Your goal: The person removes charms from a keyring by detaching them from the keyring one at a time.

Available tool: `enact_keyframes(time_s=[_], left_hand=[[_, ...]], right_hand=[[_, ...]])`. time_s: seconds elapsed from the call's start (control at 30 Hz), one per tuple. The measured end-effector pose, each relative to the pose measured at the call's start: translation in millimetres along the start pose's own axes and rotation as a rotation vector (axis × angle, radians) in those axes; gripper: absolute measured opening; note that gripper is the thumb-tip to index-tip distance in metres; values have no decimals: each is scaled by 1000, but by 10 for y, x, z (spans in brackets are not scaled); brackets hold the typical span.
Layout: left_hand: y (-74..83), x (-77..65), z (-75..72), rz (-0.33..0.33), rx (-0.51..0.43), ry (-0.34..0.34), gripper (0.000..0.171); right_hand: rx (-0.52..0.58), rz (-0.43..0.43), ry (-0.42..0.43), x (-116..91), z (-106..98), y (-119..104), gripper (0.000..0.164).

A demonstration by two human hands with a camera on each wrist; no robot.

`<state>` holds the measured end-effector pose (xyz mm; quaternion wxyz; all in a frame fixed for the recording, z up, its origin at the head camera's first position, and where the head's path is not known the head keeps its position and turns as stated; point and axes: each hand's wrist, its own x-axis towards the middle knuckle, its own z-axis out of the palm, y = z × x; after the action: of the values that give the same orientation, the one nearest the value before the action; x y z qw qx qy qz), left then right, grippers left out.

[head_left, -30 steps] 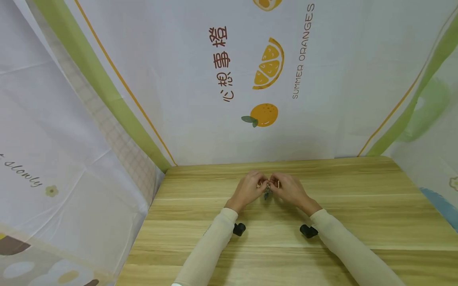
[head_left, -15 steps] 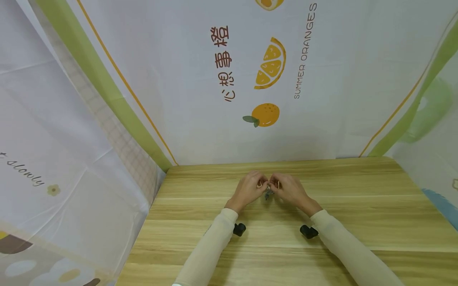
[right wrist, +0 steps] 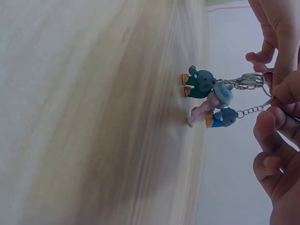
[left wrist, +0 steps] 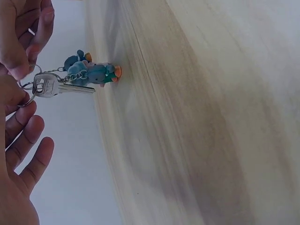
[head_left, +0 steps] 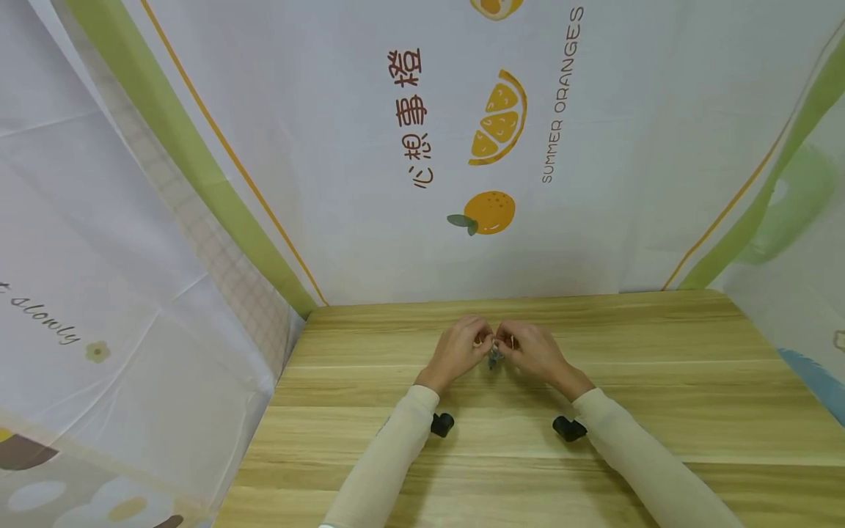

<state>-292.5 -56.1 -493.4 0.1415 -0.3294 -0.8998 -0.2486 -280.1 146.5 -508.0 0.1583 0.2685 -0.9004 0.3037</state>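
Observation:
In the head view, my left hand [head_left: 455, 352] and right hand [head_left: 533, 350] meet over the table, fingertips close together. Between them they pinch the metal key ring [left wrist: 27, 101]. From it hang a silver key [left wrist: 49, 86] and several small elephant figure charms on chains. One charm [right wrist: 198, 84] is dressed in green, another [right wrist: 205, 110] in pink with a pale blue hat, and a third [right wrist: 223, 117] in blue. The charms hang close to the tabletop; whether they touch it I cannot tell. Fingertips hide part of the ring.
The wood-grain table [head_left: 488, 469] spreads under both arms. A black piece [head_left: 442, 424] shows beside the left forearm, and another black piece [head_left: 569, 427] beside the right. White printed cloth [head_left: 343, 183] hangs behind the table and along both sides.
Both hands stay in nearly the same place with the key ring between them. The hanging charms swing or turn slightly.

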Motion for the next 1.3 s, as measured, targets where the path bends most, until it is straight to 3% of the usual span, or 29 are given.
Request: enact_keyframes(time_s=[0.17, 0.4, 1.0, 1.3], left_hand=[[-46, -11, 7, -2, 18, 31, 7], [-52, -17, 0, 9, 18, 50, 8], [-17, -11, -31, 10, 9, 51, 7], [20, -4, -29, 19, 2, 25, 8]], right_hand=[[9, -31, 18, -8, 2, -4, 9], [17, 2, 11, -23, 7, -5, 6], [26, 99, -4, -3, -19, -11, 5], [17, 85, 6, 16, -22, -41, 7]])
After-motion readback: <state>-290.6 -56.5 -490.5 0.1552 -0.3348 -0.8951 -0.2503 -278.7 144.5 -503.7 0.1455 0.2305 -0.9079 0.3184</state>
